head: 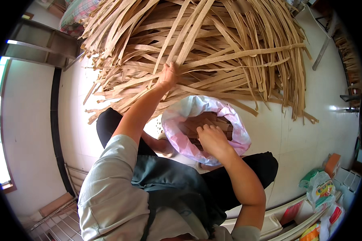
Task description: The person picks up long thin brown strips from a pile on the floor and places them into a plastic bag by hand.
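Long tan strips (217, 63) of a crinkled paper-like or cloth-like material lie in a large tangled heap on the floor before me. My left hand (168, 74) reaches forward and grips several of these strips where they cross near the heap's front edge. Between my knees stands an open bag (172, 126), pink, white and pale blue, with its rim rolled outward. Brown pieces (224, 123) lie inside it. Over the bag's mouth, my right hand (212, 138) has its fingers curled downward; whatever is beneath them is hidden.
A metal wire rack (55, 223) stands at the lower left, near a white wall (27, 120). Plastic bags (321, 189) and a pale bin (268, 224) sit at the lower right. A plaid cloth bundle (78, 15) lies behind the heap, and a metal leg (321, 54) rises at its right.
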Tool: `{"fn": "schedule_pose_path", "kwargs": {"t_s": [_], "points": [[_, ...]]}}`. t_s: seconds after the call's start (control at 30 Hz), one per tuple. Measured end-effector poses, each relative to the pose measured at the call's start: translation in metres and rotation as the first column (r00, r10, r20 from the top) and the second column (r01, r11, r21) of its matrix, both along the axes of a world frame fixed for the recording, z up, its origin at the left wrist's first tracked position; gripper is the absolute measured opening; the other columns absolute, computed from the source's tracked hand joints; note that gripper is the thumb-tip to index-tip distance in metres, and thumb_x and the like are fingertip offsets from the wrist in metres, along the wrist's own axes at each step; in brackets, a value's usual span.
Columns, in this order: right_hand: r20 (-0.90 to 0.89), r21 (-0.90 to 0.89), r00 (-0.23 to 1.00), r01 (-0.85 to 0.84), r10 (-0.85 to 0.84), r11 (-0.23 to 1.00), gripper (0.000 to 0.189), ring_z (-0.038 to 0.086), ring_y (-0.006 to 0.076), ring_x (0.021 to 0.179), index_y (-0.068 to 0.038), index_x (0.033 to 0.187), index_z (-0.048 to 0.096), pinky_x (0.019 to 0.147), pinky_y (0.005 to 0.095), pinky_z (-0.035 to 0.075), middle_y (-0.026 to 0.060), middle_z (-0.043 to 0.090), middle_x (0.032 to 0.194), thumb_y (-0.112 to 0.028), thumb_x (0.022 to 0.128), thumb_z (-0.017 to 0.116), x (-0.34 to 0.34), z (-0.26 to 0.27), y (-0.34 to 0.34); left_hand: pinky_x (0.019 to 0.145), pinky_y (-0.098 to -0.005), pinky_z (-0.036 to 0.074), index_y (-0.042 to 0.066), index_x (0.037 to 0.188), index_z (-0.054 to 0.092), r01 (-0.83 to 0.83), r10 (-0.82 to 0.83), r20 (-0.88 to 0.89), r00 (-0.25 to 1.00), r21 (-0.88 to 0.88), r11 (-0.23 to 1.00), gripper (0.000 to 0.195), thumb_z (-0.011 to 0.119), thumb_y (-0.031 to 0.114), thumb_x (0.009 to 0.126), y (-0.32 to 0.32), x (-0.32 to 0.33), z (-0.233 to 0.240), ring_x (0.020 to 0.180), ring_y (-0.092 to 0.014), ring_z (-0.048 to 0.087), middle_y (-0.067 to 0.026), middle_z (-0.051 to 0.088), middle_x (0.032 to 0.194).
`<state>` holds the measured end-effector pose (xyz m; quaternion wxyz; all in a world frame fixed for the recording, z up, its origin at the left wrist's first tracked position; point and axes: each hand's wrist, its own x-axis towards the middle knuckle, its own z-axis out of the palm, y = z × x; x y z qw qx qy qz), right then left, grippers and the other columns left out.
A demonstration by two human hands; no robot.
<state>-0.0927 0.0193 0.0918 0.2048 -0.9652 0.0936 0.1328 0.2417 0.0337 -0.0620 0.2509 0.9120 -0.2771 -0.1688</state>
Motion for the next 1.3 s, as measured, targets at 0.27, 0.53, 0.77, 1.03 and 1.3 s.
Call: {"fn": "schedule_pose_path", "kwargs": {"t_s": [0.27, 0.53, 0.77, 1.03, 1.3], "points": [[-0.007, -0.04, 1.0, -0.026, 0.025, 0.999, 0.02, 0.067, 0.0313, 0.095, -0.004, 0.099, 0.065, 0.083, 0.0446, 0.051, 0.0146, 0.068, 0.099, -0.014, 0.089, 0.051, 0.001, 0.003, 0.004, 0.088, -0.0463, 0.049, 0.012, 0.105, 0.064, -0.077, 0.039, 0.207, 0.978, 0.179, 0.981, 0.032, 0.072, 0.029, 0.079, 0.009, 0.013, -0.004, 0.108, -0.037, 0.057, -0.0181, 0.051, 0.119], [0.078, 0.037, 0.997, 0.001, -0.004, 0.999, 0.019, 0.065, 0.0357, 0.095, -0.002, 0.101, 0.062, 0.082, 0.0468, 0.052, 0.018, 0.066, 0.099, -0.014, 0.086, 0.061, 0.011, 0.006, -0.003, 0.076, -0.0495, 0.053, 0.004, 0.126, 0.047, 0.279, -0.402, 0.226, 0.887, 0.433, 0.857, 0.048, 0.054, 0.037, 0.092, 0.052, 0.058, 0.107, 0.083, -0.038, 0.066, -0.0189, 0.066, 0.088], [0.222, 0.319, 0.952, 0.132, -0.209, 0.939, 0.031, 0.068, 0.0352, 0.091, 0.001, 0.111, 0.06, 0.077, 0.0431, 0.054, 0.0206, 0.069, 0.097, -0.021, 0.089, 0.063, 0.028, 0.025, -0.021, 0.058, -0.0327, 0.052, 0.002, 0.106, 0.056, 0.486, -0.523, 0.157, 0.837, 0.223, 0.845, 0.026, 0.056, 0.026, 0.096, 0.042, 0.032, 0.319, 0.059, -0.018, 0.059, -0.0067, 0.061, 0.074], [0.107, 0.937, 0.6, -0.327, -0.793, -0.122, 0.071, 0.057, 0.0279, 0.121, 0.004, 0.141, 0.037, 0.103, 0.0385, 0.046, 0.0193, 0.059, 0.126, -0.041, 0.093, 0.065, 0.046, 0.088, -0.065, 0.05, -0.0273, 0.045, 0.002, 0.093, 0.057, 0.519, -0.495, -0.358, 0.791, -0.034, 0.854, 0.015, 0.062, 0.015, 0.089, 0.024, -0.083, 0.411, 0.058, -0.012, 0.056, -0.0032, 0.057, 0.072], [-0.007, 0.823, 0.457, -0.503, -0.889, -0.265, 0.046, 0.062, 0.0271, 0.111, -0.003, 0.13, 0.042, 0.095, 0.0412, 0.051, 0.0167, 0.063, 0.114, -0.023, 0.094, 0.064, 0.031, 0.105, -0.095, 0.061, -0.0313, 0.051, 0.004, 0.099, 0.052, 0.336, -0.569, -0.697, 0.436, -0.461, 0.821, 0.013, 0.059, 0.005, 0.088, -0.005, -0.197, 0.321, 0.066, -0.016, 0.061, -0.0065, 0.059, 0.075]]}}
